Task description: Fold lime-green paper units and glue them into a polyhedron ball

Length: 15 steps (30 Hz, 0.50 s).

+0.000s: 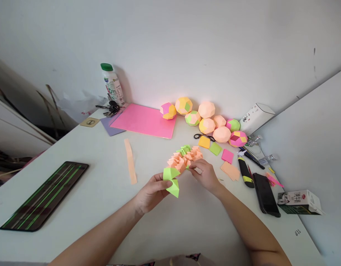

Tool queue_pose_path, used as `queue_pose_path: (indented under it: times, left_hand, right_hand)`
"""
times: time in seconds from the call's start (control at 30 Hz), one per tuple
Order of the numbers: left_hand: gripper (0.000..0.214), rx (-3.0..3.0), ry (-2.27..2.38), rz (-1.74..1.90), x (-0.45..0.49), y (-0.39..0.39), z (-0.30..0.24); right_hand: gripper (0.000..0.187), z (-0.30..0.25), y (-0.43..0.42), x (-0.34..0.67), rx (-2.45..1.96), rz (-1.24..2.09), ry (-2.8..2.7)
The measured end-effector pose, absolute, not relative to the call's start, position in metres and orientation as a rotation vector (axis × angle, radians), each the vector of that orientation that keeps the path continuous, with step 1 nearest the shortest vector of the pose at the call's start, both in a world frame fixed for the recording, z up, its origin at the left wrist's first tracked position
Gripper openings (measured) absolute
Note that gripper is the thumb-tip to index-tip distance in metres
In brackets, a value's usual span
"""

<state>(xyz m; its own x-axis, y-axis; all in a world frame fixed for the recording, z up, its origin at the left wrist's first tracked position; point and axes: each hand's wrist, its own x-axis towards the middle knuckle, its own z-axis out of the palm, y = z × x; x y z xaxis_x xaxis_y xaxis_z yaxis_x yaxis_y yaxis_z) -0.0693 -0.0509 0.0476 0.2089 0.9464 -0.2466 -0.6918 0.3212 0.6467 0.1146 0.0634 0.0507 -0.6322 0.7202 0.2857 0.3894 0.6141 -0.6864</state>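
The left hand holds a green folded paper, with the thumb on top and the other fingers tucked under it. The green folded paper is in the middle, low over the worktop, right at the near end of a bunch of small pointy papers. The right hand is at the near side of that bunch, its thumb and first finger close together. The fingertips look small and a bit hidden there, so I can't tell if they pinch a paper or only touch it.

A lot of folding looks done. The bunch has many peach and green pieces packed close, and nine paper balls sit at the back by the wall, all looking whole. The bunch is not round like the balls, so it looks only part made.

Some paper is left: a yellow square, a green square, a pink square and some peach paper lie flat to the right. A long peach strip lies to the left. Black scissors rest just behind the yellow square.
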Motion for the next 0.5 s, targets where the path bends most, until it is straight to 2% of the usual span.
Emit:
queue_pose_path:
  times: [0.13,0.27,0.5]
  left_hand:
    - [0.014,0.469,0.667,1.195,-0.07,-0.051,0.045]
    - [0.015,0.509,0.642,1.183,-0.069,-0.052,0.046]
    - [0.019,0.561,0.614,1.168,-0.067,-0.052,0.047]
  right_hand:
    - [0.007,0.074,0.048,0.117,-0.881,1.2,-1.983]
    - [0.015,0.086,0.033,0.119,-1.003,1.64,-1.722]
    - [0.016,0.081,0.02,0.113,-1.04,1.992,-1.499]
